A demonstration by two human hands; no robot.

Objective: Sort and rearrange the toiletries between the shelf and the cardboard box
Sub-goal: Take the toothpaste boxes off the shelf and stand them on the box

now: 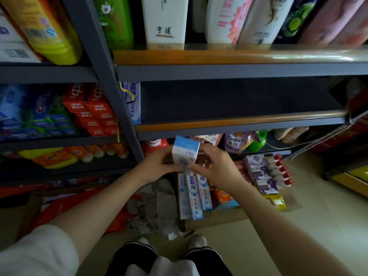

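Note:
Both hands hold a bundle of blue-and-white toothpaste boxes [185,151] end-on, just below the edge of the middle shelf [239,121]. My left hand [157,163] grips its left side and my right hand [215,166] grips its right side. Under the hands, more of the same toothpaste boxes [194,198] lie in the cardboard box [217,217] on the floor. One matching toothpaste box [133,102] stands at the far left of the middle shelf, whose board is otherwise bare.
Shampoo bottles [229,18] line the top shelf. Red toothpaste boxes [95,110] and blue ones [29,114] fill the left bay. LUX soap boxes [258,172], red-capped bottles [280,170] and a Comfort pouch [237,143] sit low on the right. A dark upright post [111,80] divides the bays.

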